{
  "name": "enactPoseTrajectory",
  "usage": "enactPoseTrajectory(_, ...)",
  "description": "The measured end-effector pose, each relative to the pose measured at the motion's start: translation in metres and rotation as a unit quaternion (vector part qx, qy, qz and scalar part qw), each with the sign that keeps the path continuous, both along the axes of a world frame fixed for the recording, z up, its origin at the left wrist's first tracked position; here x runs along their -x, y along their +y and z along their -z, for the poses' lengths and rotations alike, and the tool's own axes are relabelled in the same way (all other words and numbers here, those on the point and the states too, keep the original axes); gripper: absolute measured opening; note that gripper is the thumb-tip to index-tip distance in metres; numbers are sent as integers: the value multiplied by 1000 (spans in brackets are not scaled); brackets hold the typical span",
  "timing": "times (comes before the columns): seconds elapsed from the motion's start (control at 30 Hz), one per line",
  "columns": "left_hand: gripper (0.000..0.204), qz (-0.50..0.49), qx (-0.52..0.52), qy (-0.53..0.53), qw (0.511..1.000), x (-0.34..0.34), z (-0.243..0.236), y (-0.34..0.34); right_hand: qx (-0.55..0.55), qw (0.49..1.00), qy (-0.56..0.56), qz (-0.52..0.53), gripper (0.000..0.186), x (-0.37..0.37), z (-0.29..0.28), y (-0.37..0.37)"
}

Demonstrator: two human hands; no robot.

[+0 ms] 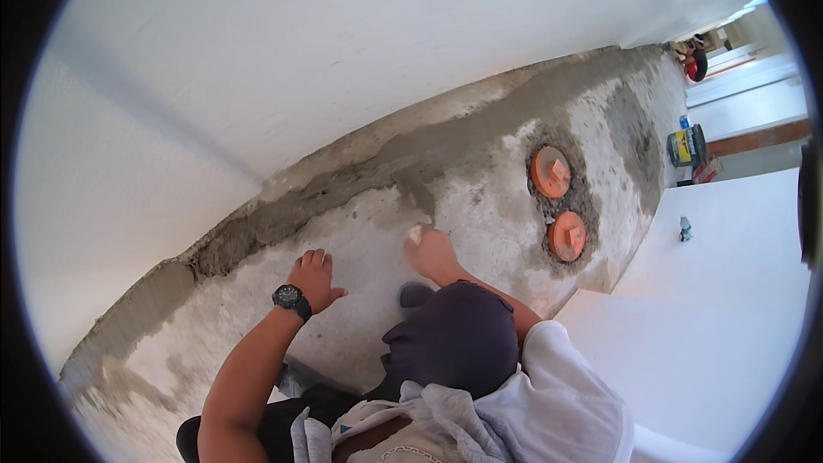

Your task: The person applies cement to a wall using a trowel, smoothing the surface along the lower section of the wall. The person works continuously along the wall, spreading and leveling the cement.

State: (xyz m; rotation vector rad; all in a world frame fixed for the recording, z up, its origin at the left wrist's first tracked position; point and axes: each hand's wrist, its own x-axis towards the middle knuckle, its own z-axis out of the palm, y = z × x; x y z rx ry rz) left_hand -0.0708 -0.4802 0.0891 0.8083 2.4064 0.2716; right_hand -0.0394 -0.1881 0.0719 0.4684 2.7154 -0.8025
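Note:
My left hand (315, 279), with a black watch at the wrist, rests open near the concrete floor (360, 236), fingers apart. My right hand (429, 253) is closed around the pale handle of what looks like a trowel (418, 201), its grey, cement-smeared blade reaching toward a band of grey mortar (326, 184) along the wall's foot. My dark-clad knee (450, 339) is below that hand, with a dark shoe tip (414, 296) showing beside it. Right of the trowel, two round orange caps (549, 171) are set in rough patches of the floor.
A white wall (214, 51) runs along the left and top. At right are a white step or ledge (720, 257) with a small crumpled item (685, 229), and a dark bucket (686, 146). A person (696, 60) crouches far off at the upper right.

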Motion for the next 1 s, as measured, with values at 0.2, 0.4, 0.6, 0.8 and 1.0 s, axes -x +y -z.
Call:
enactPoseTrajectory(0.2, 79, -24, -10, 7, 1000, 6, 1, 1, -46, 995, 70, 45, 39, 22, -6, 70)
enactPoseTrajectory(0.4, 77, -14, -3, -14, 1000, 7, 1, 6, -149, 986, -19, -73, 43, 22, -30, 90)
enactPoseTrajectory(0.6, 75, 9, 1, -17, 1000, 8, 1, 25, -200, 969, 19, -145, 42, 27, -18, 76)
enactPoseTrajectory(0.8, 73, 7, -8, -29, 1000, 10, -1, 38, -148, 988, 40, -31, 44, 35, -38, 127)
enactPoseTrajectory(1.0, 71, 22, -13, -40, 999, 4, -1, 48, -65, 998, -20, -7, 53, 60, -26, 116)
